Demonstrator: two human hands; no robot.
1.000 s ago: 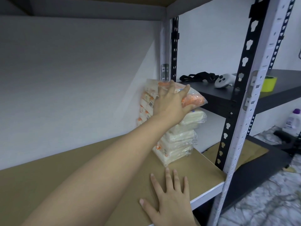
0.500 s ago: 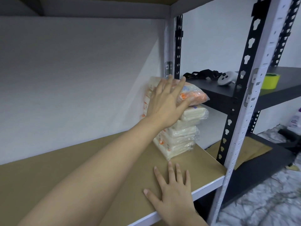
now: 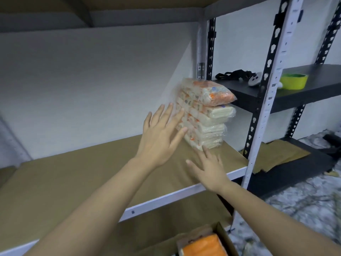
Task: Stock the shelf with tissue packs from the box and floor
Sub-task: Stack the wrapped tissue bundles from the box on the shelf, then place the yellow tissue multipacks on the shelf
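A stack of several tissue packs (image 3: 204, 115) in clear wrap with orange print stands at the right end of the brown shelf board (image 3: 77, 178), against the white wall. My left hand (image 3: 162, 134) hovers just left of the stack, fingers spread and empty, fingertips close to the lower packs. My right hand (image 3: 208, 169) is open, palm down, above the shelf's front edge below the stack. At the bottom, a cardboard box (image 3: 219, 235) holds an orange tissue pack (image 3: 201, 246).
White and black perforated uprights (image 3: 267, 100) stand right of the stack. A neighbouring black shelf (image 3: 299, 89) carries a green tape roll (image 3: 294, 81), a white controller (image 3: 254, 81) and black straps. The marbled floor (image 3: 295, 200) lies at lower right.
My left hand has let go of the top pack and pulled back left and down. My right hand has lifted off the board. The view has dropped, showing the box.
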